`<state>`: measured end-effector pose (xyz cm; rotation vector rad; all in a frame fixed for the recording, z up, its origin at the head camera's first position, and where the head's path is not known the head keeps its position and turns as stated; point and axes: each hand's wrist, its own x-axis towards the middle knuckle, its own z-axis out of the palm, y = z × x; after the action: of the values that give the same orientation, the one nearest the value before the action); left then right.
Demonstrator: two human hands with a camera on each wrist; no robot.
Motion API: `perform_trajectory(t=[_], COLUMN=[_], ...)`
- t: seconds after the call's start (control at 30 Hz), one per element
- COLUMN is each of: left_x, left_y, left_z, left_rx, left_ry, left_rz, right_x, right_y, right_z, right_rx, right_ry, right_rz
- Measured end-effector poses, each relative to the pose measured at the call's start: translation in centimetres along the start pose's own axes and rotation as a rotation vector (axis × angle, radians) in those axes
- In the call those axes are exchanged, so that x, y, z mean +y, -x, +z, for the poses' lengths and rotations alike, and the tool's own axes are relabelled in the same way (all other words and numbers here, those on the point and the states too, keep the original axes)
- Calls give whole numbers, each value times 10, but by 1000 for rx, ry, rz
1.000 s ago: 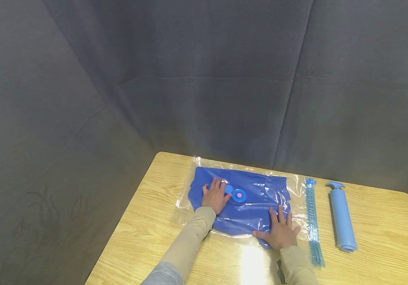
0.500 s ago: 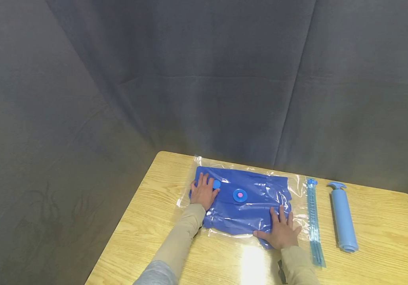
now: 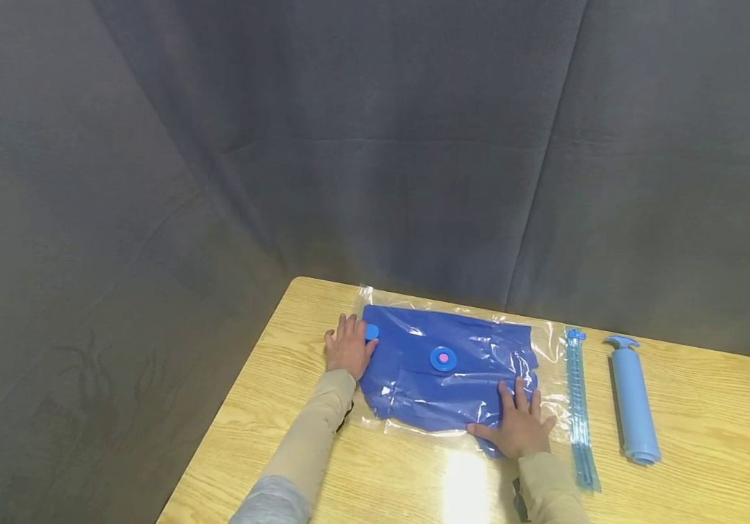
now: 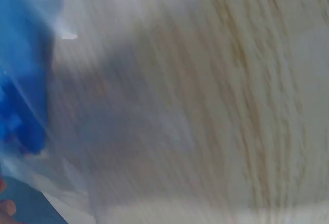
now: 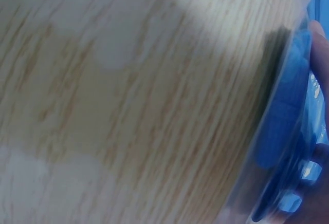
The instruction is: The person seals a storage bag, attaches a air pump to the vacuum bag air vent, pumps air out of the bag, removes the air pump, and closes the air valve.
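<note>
A clear vacuum storage bag (image 3: pixel 550 338) lies flat on the wooden table with folded blue cloth (image 3: pixel 414 393) inside. In its middle sits a blue round valve (image 3: pixel 443 359) with a pink centre, uncovered. My left hand (image 3: pixel 347 353) is at the bag's left edge, holding the round blue valve cap (image 3: pixel 371 332) between thumb and index finger. My right hand (image 3: pixel 518 428) rests with spread fingers on the bag's lower right part. The left wrist view catches only fingertips (image 4: pixel 6 207) at its corner, and the right wrist view part of the hand beside the bag (image 5: pixel 277 131).
A blue zip strip with its slider (image 3: pixel 579 415) runs down the bag's right end. Right of it lies a light blue hand pump (image 3: pixel 634 404) with a T-shaped handle. A dark grey curtain (image 3: pixel 375 182) hangs behind the wooden table (image 3: pixel 250 422).
My left hand has moved left from beside the valve to the bag's left edge, taking the cap along. The right hand has stayed in place on the bag.
</note>
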<state>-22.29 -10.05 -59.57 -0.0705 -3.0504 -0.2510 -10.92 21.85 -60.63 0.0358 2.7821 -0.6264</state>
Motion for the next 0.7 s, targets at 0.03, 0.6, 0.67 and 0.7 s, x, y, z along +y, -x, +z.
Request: perform_trajectory(t=[0.03,0.6,0.67,0.7], left_x=[-3,-64,-69,-71], left_y=[0,9,12,13], left_z=[-1,-6,-7,-7], left_rx=[-1,3,2,-2], left_ry=[9,101,112,113], left_rz=[-10,-211,-224,-233], right_x=[0,2,2,2], right_y=[0,-1,-2,-1], right_z=[0,2,2,2], right_rx=[0,22,24,24], right_ry=[0,16,17,17], right_rz=[0,-11,-14,-14])
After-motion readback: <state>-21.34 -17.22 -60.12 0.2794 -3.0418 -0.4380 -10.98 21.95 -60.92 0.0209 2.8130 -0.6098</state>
